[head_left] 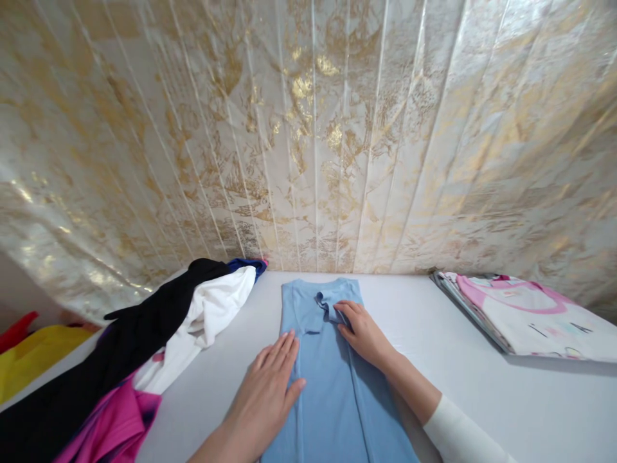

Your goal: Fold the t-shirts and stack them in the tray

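Observation:
A light blue garment (pixel 330 386) lies in the middle of the white surface, its sides turned inward into a long narrow shape. Near its upper end a sleeve with a ruffled cuff is folded across it. My right hand (pixel 364 328) has its thumb and fingers closed on the sleeve (pixel 332 308) near the cuff. Resting flat on the left edge of the garment is my left hand (pixel 272 389), its fingers stretched out and holding nothing.
On the left lie loose clothes: a black garment (pixel 144 328), a white one (pixel 219 305), a pink one (pixel 120 415) and a yellow one (pixel 33 357). At right sits a stack of folded clothes (pixel 544 321). Behind the white surface (pixel 463 392) hangs a gold-patterned sheet (pixel 313 141).

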